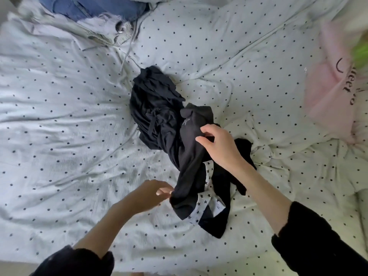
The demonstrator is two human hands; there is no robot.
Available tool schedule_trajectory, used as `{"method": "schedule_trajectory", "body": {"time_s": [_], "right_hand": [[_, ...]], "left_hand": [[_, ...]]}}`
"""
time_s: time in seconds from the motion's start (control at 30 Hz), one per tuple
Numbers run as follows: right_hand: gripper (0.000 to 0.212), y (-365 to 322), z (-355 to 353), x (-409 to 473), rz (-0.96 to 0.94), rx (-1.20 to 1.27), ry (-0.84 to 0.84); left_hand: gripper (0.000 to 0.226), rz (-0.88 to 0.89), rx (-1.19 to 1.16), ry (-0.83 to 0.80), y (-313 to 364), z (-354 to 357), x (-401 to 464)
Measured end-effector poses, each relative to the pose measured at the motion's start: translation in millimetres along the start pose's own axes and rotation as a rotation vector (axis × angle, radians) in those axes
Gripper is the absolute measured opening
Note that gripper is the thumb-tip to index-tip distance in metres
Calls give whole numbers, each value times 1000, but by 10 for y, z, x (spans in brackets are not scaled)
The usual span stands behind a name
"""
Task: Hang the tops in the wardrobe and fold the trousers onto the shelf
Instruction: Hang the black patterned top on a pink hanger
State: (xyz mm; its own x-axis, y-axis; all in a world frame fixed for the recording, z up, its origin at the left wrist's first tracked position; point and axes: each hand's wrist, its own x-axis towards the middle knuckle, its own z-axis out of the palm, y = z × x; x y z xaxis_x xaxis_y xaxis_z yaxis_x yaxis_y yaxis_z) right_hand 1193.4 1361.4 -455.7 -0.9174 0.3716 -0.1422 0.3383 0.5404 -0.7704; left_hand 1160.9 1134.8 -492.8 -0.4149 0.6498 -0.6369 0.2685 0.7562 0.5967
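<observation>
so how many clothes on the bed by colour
black: 2, a crumpled garment and the star-trimmed one both hands hold
blue: 1, jeans
grey: 1, top
pink: 1, top
total: 5

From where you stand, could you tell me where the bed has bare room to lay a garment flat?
The broad stretch of dotted duvet left of the dark garment heap is bare, bordered at the top by the jeans. The patch between the heap and the pink top is smaller. The centre is crowded: both hands, left and right, work in the heap.
</observation>
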Motion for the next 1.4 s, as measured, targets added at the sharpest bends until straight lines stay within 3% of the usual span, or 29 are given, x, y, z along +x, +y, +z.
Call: {"method": "schedule_trajectory", "body": {"time_s": [0.13,0.2,0.27,0.37,0.57,0.63,0.7,0.8,0.9,1.1,1.4], "right_hand": [[21,-707,-189,-214,-276,-58,13],[21,-1125,-192,-369,-380,-32,0],[23,-1524,-158,-542,-434,-6,-34],[23,-2149,-86,-801,-451,-1,-77],[21,-3401,290,-1021,-499,-121,-147],[19,-3894,648,-1114,-537,-97,-167],[18,-4309,959,-1173,-591,-75,-209],[17,-4876,1502,-1230,-669,-90,-277],[13,-5363,1991,-1223,-745,-101,-341],[12,-6191,2942,-979,-888,-93,-435],[16,-7521,4302,-472,-1056,9,-602]], "left_hand": [[24,-13,-487,471,102,-438,-366],[33,-54,-797,537,191,-738,-655],[49,-83,-944,526,223,-1016,-990],[55,-33,-888,597,89,-1341,-1598],[24,135,-827,718,-585,-1737,-2903],[23,166,-847,750,-1002,-1817,-3431],[35,155,-868,815,-1371,-1899,-3791],[75,47,-913,1038,-1956,-2037,-4349],[77,2,-883,1164,-2510,-2181,-4850],[28,-34,-797,1202,-3324,-2476,-5513],[25,-102,-722,1090,-4099,-3408,-5914]]}}
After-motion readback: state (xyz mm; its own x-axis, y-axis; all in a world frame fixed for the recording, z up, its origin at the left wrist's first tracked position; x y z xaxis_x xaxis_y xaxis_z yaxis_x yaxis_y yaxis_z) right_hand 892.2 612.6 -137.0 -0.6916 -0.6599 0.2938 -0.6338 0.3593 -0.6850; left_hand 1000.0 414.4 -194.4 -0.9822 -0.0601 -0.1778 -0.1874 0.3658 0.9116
